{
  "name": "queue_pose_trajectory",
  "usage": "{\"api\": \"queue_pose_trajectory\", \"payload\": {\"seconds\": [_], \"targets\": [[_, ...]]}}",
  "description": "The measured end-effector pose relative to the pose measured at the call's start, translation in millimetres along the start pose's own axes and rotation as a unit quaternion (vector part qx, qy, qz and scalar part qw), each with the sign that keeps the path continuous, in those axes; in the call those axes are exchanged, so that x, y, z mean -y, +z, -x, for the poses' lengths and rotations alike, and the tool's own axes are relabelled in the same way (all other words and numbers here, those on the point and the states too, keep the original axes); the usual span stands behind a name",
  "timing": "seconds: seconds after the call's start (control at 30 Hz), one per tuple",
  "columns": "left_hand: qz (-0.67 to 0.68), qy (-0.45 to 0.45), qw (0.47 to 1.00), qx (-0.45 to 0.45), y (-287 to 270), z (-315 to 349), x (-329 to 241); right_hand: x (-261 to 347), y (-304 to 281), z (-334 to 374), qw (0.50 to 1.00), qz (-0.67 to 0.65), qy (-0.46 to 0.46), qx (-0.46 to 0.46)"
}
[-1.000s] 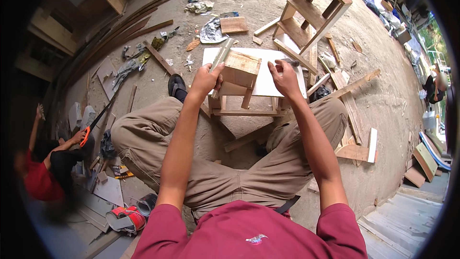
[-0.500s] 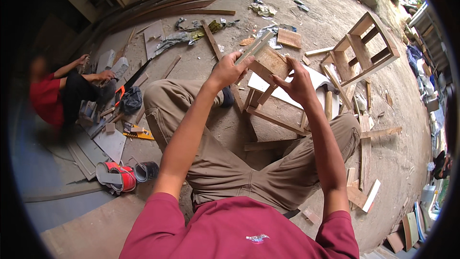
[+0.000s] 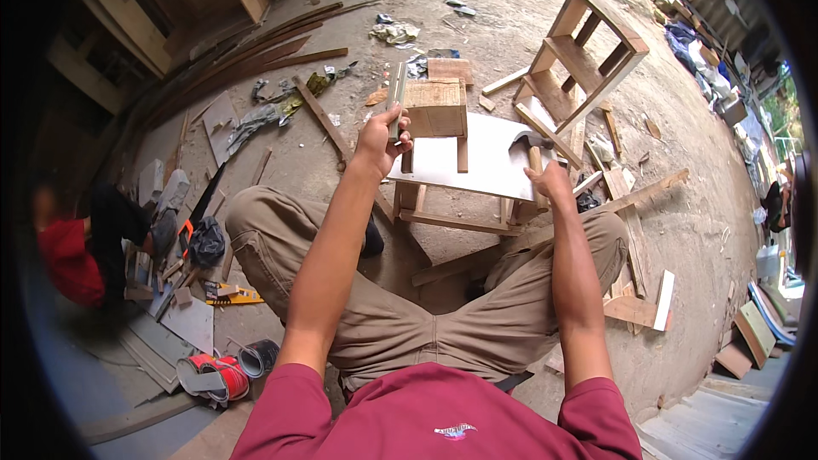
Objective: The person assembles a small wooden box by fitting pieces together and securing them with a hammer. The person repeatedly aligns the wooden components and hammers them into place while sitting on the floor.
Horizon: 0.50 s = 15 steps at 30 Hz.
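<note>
My left hand (image 3: 382,138) is closed around a pale wooden strip (image 3: 398,89) that stands upright at the side of a small wooden box-like piece (image 3: 436,109) with short legs. That piece is over a white board (image 3: 494,143), which lies on a low wooden frame (image 3: 460,220) between my knees. My right hand (image 3: 550,183) grips the wooden handle of a hammer (image 3: 535,158), its dark curved head pointing away at the board's right edge. Whether the strip is fixed to the piece I cannot tell.
A wooden chair-like frame (image 3: 573,68) stands beyond the board. Scrap wood lies to the right, including a long plank (image 3: 635,196). On the left are a handsaw (image 3: 198,213), paint cans (image 3: 223,377) and another person in a red shirt (image 3: 75,260).
My right hand has left the wooden piece and taken hold of the hammer. The piece has gone from being held in both hands to the left alone. The view has shifted right.
</note>
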<state>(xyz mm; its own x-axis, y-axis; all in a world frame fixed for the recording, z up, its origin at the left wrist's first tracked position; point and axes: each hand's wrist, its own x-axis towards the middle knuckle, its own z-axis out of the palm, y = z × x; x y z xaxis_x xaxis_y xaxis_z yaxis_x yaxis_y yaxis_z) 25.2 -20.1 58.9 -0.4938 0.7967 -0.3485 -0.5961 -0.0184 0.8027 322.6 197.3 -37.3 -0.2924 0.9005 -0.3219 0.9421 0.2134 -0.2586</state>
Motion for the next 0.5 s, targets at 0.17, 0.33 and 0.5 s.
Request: {"api": "queue_pose_trajectory", "payload": {"seconds": [0.17, 0.33, 0.5], "targets": [[-0.102, -0.067, 0.991, 0.062, 21.4, -43.4, 47.2, -22.7, 49.7, -3.9, 0.993, -0.098, 0.005, -0.062], [-0.192, 0.092, 0.97, 0.117, 39.1, -21.8, 70.0, -26.8, 47.1, -3.0, 0.988, -0.12, -0.018, -0.092], [-0.297, 0.29, 0.907, 0.071, 79.0, 6.8, 89.1, -31.6, 30.1, 7.4, 0.992, -0.104, -0.02, -0.074]]}}
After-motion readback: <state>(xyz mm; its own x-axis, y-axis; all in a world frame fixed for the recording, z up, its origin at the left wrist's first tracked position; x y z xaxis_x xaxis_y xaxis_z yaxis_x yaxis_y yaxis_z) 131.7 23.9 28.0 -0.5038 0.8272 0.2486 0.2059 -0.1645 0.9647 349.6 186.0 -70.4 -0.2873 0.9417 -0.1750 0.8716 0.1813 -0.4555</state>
